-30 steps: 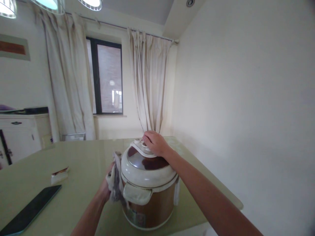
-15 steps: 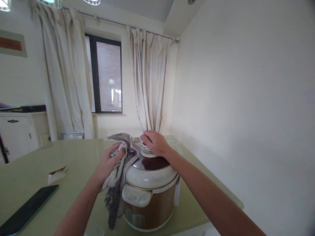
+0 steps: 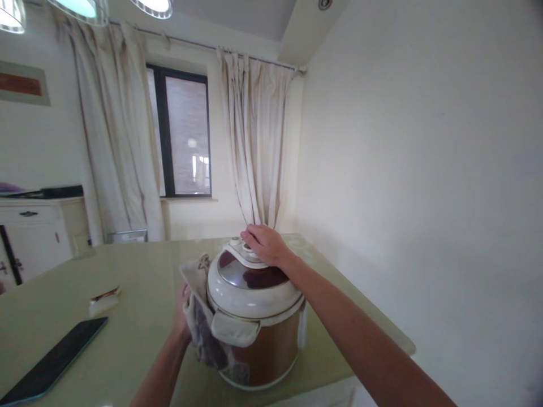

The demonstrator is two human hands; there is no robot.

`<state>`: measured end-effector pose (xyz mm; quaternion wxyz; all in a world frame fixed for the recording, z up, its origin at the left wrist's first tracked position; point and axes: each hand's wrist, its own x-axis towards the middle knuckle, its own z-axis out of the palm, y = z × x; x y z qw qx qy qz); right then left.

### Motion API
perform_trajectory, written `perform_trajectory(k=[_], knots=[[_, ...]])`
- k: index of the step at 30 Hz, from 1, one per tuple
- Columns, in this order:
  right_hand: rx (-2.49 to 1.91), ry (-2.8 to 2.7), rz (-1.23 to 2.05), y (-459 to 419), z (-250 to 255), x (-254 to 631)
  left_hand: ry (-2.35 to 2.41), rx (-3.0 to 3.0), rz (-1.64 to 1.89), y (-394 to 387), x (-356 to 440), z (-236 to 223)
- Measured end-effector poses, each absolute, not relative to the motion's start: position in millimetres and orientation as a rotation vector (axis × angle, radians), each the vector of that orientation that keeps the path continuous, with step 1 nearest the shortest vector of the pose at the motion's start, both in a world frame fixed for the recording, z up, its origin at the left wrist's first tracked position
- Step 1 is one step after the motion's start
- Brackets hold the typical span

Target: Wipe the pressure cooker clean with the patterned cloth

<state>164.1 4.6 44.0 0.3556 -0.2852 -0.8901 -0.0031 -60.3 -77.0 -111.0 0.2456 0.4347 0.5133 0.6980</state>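
A white and brown electric pressure cooker (image 3: 254,305) stands upright on the table, its lid on. My right hand (image 3: 266,244) is closed over the handle on top of the lid, which it mostly hides. Down at the cooker's left side, my left hand (image 3: 183,308) holds a grey and white cloth (image 3: 203,333) against the outer wall. Part of the cloth stands up beside the lid rim, and the rest hangs below the white side grip (image 3: 235,329). The left fingers are partly hidden behind the cloth.
A dark flat slab (image 3: 55,359) lies on the green-topped table (image 3: 139,277) at the left. Beyond it sits a small white item with a brown strip (image 3: 104,301). A wall (image 3: 403,198) runs close along the table's right side. Curtains and a window stand behind.
My left hand has lowered the cloth from the lid's left edge to the cooker's side wall. My right hand stays on the lid handle. The view has tilted up slightly.
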Motion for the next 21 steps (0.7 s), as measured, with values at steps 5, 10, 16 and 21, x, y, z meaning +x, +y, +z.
perform_trajectory(k=[5, 10, 16, 21], knots=[[-0.762, -2.303, -0.033, 3, 45, 164, 1.706, 1.428, 2.309, -107, -49, -130], [-0.737, -2.321, 0.005, 6, 45, 163, 1.525, 2.438, 1.847, -131, -34, -52], [-0.673, -2.264, 0.322, 13, 45, 166, 1.107, 3.059, 0.871, -143, 21, 21], [-0.643, -2.121, 0.596, 19, 44, 170, 0.801, 3.291, 0.63, -133, 57, 26]])
